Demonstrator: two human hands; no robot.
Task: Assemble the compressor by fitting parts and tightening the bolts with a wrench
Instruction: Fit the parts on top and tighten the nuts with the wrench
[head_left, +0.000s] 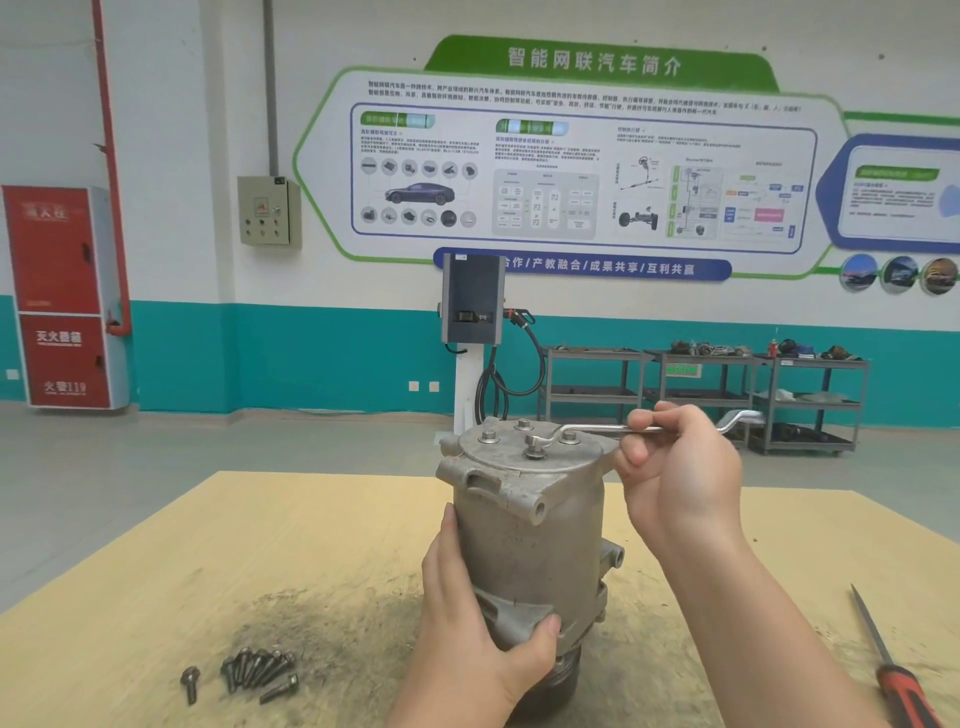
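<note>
Step in hand: I judge this to be bolt tightening on the top cover; the parts look fitted and four bolts sit in the plate.
Compressor: the compressor (524, 530) stands upright on the worktop (260, 545), near its front edge, its round cover plate (524, 447) facing up.
Left grip: my left hand (483, 613) wraps the lower body of the compressor, thumb across a cast bracket, holding it steady.
Right grip: my right hand (675, 467) pinches the shank of the wrench (602, 429) between thumb and curled fingers, about midway along it.
Wrench: its ring end sits on the front bolt (535, 448) of the cover plate; the shank runs out to my right, roughly level, the far end showing beyond my hand.
Other cover bolts: three more stand in the plate, left (489, 435), rear (523, 424) and right (570, 435); I cannot tell how tight any of them is.
Spare bolts: a loose pile (260, 670) lies on the worktop to my left, one (190, 683) apart from it, on a dark grimy patch.
Screwdriver: a red-handled screwdriver (893, 670) lies at the right edge, well apart from the compressor.
Next move: I think it calls for a swing of the shank about the bolt with the ring kept seated, the left hand resisting the turn.
Risk: a tall body on a narrow base could tip or twist if the hold slackens.
</note>
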